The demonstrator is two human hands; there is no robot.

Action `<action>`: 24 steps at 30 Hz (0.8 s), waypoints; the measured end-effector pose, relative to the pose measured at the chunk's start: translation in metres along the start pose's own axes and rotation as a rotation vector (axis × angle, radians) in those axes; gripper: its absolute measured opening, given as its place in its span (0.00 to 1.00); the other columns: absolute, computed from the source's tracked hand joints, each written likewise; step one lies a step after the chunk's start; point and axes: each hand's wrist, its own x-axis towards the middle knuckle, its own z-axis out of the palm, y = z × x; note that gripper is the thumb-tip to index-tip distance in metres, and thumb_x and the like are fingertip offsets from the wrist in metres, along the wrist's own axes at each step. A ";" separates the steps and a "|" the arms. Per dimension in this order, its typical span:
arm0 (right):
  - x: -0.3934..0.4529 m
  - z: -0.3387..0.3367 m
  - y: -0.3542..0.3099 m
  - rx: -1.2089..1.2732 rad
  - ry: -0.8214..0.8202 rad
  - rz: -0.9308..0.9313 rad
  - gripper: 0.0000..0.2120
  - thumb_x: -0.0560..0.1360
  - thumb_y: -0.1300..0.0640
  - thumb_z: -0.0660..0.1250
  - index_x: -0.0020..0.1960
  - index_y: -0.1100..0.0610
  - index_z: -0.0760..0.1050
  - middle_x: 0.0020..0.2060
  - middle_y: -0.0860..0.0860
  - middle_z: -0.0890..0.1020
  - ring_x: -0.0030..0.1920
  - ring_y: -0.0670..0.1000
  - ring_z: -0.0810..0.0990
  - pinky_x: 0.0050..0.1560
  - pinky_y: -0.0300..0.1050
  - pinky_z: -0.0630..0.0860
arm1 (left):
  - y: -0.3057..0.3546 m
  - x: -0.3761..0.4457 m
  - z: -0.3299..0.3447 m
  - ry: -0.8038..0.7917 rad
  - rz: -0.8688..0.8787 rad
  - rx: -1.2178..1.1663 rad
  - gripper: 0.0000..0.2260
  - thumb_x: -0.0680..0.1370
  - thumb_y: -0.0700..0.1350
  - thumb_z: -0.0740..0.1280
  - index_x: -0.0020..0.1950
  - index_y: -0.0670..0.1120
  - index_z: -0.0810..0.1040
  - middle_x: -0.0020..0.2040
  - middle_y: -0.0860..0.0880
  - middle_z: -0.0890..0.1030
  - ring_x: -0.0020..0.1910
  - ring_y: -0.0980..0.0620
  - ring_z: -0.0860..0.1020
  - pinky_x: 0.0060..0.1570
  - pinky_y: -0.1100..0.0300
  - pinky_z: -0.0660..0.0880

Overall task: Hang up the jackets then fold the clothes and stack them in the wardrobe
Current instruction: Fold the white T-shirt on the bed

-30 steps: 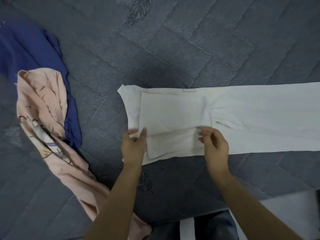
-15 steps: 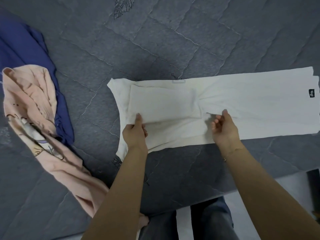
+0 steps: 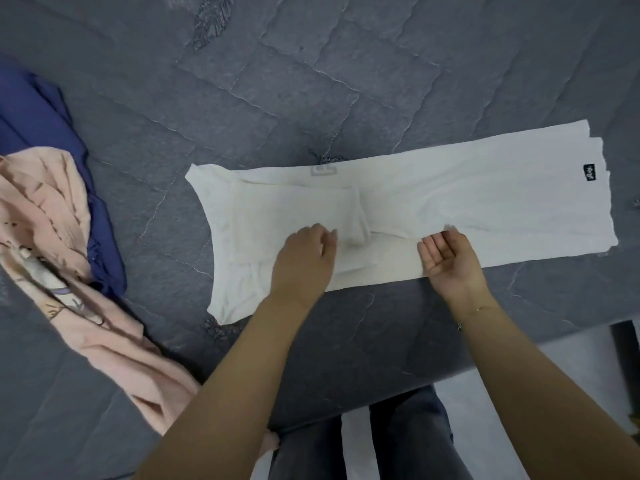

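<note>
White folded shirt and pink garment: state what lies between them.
Head view: only bare grey quilted bedspread separates the white folded shirt from the pink garment.

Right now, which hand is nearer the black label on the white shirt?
Right. The right hand sits below-left of the black label; the left hand rests farther left, on the white shirt's folded sleeve.

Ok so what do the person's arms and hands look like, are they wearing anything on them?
Both forearms are bare, with no sleeves in view. The left hand wears no ring or glove that shows. The right hand is bare too, and a thin gold-coloured chain bracelet sits on that wrist. No watch shows on either arm.
</note>
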 end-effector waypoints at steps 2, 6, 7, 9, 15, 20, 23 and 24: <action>0.003 -0.006 -0.016 0.111 0.003 0.009 0.06 0.77 0.53 0.69 0.44 0.55 0.78 0.40 0.48 0.81 0.45 0.47 0.82 0.58 0.45 0.79 | 0.027 0.019 0.021 -0.044 0.189 0.228 0.18 0.84 0.52 0.53 0.69 0.46 0.71 0.72 0.43 0.69 0.70 0.45 0.66 0.67 0.49 0.65; 0.015 -0.018 -0.054 0.323 0.003 0.013 0.07 0.77 0.54 0.69 0.42 0.56 0.77 0.40 0.49 0.80 0.48 0.48 0.80 0.62 0.46 0.77 | 0.061 0.058 0.072 -0.132 0.342 0.451 0.24 0.84 0.56 0.46 0.80 0.53 0.48 0.80 0.47 0.41 0.79 0.48 0.41 0.76 0.44 0.39; 0.019 -0.022 -0.064 0.365 0.008 0.013 0.06 0.77 0.54 0.70 0.44 0.56 0.78 0.43 0.50 0.82 0.51 0.49 0.81 0.62 0.47 0.77 | 0.062 0.066 0.085 -0.152 0.334 0.494 0.25 0.84 0.57 0.44 0.80 0.54 0.43 0.80 0.48 0.38 0.79 0.48 0.39 0.75 0.43 0.36; 0.029 -0.031 -0.086 0.413 0.027 0.008 0.06 0.76 0.54 0.71 0.49 0.57 0.80 0.50 0.51 0.85 0.55 0.50 0.83 0.60 0.48 0.78 | 0.057 0.078 0.104 -0.190 0.287 0.588 0.26 0.83 0.58 0.42 0.79 0.55 0.35 0.78 0.49 0.31 0.77 0.48 0.33 0.73 0.39 0.34; 0.059 -0.069 -0.164 0.438 0.131 -0.067 0.04 0.76 0.54 0.71 0.46 0.54 0.80 0.38 0.48 0.86 0.38 0.45 0.84 0.37 0.39 0.81 | 0.043 0.084 0.118 -0.152 0.279 0.637 0.29 0.78 0.67 0.40 0.73 0.64 0.27 0.74 0.50 0.24 0.72 0.48 0.23 0.67 0.37 0.27; 0.079 -0.117 -0.206 0.195 0.142 -0.151 0.09 0.79 0.58 0.67 0.59 0.55 0.75 0.40 0.49 0.86 0.45 0.46 0.84 0.45 0.42 0.82 | 0.060 0.080 0.114 -0.223 0.221 0.636 0.30 0.75 0.70 0.37 0.73 0.65 0.27 0.72 0.50 0.20 0.72 0.46 0.23 0.68 0.34 0.30; 0.088 -0.131 -0.216 -0.178 0.173 -0.202 0.14 0.80 0.59 0.65 0.65 0.55 0.70 0.52 0.50 0.82 0.51 0.48 0.81 0.53 0.43 0.80 | 0.082 0.080 0.113 -0.197 0.227 0.549 0.30 0.78 0.67 0.39 0.77 0.61 0.34 0.74 0.50 0.24 0.74 0.48 0.26 0.69 0.37 0.28; 0.089 -0.132 -0.219 -0.317 0.218 -0.265 0.17 0.78 0.60 0.67 0.65 0.57 0.70 0.55 0.52 0.79 0.52 0.50 0.79 0.53 0.43 0.80 | 0.094 0.082 0.113 -0.152 0.269 0.522 0.29 0.80 0.65 0.41 0.79 0.59 0.40 0.77 0.50 0.30 0.76 0.49 0.30 0.69 0.39 0.27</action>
